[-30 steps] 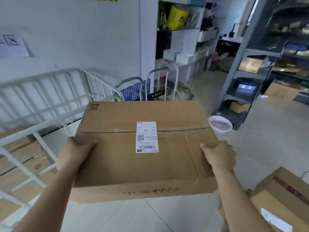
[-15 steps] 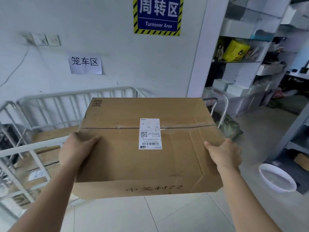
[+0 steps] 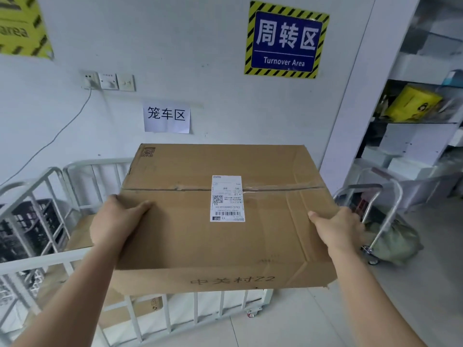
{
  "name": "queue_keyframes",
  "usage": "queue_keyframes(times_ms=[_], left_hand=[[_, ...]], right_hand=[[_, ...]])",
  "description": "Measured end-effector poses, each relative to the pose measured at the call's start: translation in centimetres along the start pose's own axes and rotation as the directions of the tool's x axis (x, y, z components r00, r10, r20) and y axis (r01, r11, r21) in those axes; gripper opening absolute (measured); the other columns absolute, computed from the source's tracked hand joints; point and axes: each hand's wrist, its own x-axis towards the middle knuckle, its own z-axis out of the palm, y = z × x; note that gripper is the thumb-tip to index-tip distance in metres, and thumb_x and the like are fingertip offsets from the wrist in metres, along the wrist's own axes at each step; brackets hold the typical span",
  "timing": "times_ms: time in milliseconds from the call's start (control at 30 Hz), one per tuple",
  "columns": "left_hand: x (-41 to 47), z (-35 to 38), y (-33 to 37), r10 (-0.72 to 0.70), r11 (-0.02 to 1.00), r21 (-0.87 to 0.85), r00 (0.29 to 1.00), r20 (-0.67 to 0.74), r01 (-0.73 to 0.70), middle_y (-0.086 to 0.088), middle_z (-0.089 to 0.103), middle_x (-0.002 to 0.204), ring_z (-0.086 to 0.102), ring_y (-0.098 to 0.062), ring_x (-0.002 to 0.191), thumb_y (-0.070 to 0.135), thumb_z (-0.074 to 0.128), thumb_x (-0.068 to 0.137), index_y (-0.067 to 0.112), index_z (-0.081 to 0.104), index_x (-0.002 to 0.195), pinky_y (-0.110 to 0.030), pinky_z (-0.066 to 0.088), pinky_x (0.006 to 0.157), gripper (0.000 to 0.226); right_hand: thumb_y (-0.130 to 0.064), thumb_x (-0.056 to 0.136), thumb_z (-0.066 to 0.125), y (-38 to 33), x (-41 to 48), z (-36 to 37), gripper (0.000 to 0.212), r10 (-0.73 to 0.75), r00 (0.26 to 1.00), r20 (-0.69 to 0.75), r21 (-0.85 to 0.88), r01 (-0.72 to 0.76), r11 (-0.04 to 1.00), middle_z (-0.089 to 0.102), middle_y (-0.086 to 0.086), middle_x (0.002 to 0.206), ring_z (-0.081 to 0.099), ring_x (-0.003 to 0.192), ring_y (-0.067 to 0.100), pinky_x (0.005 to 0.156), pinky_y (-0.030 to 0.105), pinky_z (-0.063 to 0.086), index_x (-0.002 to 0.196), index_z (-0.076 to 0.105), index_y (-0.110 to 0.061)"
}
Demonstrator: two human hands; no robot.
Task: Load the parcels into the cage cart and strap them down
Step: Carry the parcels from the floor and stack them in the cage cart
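I hold a large brown cardboard parcel (image 3: 263, 234) level in front of me, a white shipping label on its taped top. My left hand (image 3: 117, 221) grips its left side and my right hand (image 3: 338, 229) grips its right side. The parcel hangs over the near rail of the white metal cage cart (image 3: 37, 261), which stands against the wall below and to the left. Inside the cart lie other brown parcels (image 3: 80, 234), mostly hidden by the box and the bars.
A folding hand trolley (image 3: 383, 216) with a green bag stands on the floor at the right. Shelving (image 3: 423, 136) with white boxes fills the right edge. Black crates (image 3: 27, 229) sit behind the cart at left. Signs and sockets hang on the wall.
The view has swung left and closer to the cage cart. The parcel, still held in both hands, now sits over the cart's near rail.
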Motion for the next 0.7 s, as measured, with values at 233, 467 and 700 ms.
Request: queue_keyframes(times_ms=[233, 467, 700], left_hand=[[7.6, 2.4, 0.7, -0.056, 0.998, -0.009, 0.998, -0.038, 0.055, -0.012, 0.063, 0.119, 0.060, -0.035, 0.107, 0.062, 0.071, 0.073, 0.012, 0.048, 0.129, -0.045, 0.049, 0.084, 0.078], [15.5, 7.4, 1.6, -0.116, 0.993, -0.009, 0.990, -0.075, 0.116, -0.013, 0.062, 0.119, 0.059, -0.036, 0.107, 0.060, 0.073, 0.072, 0.011, 0.047, 0.128, -0.044, 0.048, 0.081, 0.079], [22.6, 12.3, 1.8, -0.196, 0.981, -0.004, 0.976, -0.098, 0.196, -0.013, 0.062, 0.119, 0.059, -0.035, 0.106, 0.058, 0.073, 0.073, 0.011, 0.047, 0.128, -0.044, 0.049, 0.083, 0.077]], right_hand=[[-0.058, 0.072, 0.073, -6.5, 5.2, 6.3, 0.073, -0.071, 0.996, 0.053, 0.013, 0.070, 0.997, 0.059, 0.016, 0.123, 0.052, 0.115, 0.038, 0.090, 0.052, 0.050, 0.121, 0.056, -0.007], [-0.053, 0.079, 0.072, -12.2, 12.2, 13.4, 0.071, -0.132, 0.982, 0.132, 0.016, 0.131, 0.991, 0.052, 0.019, 0.127, 0.047, 0.119, 0.040, 0.096, 0.051, 0.045, 0.125, 0.050, -0.003], [-0.054, 0.080, 0.070, -17.6, 18.7, 21.2, 0.073, -0.171, 0.962, 0.211, -0.019, 0.179, 0.984, 0.050, 0.019, 0.131, 0.045, 0.121, 0.039, 0.097, 0.052, 0.043, 0.128, 0.048, -0.003]])
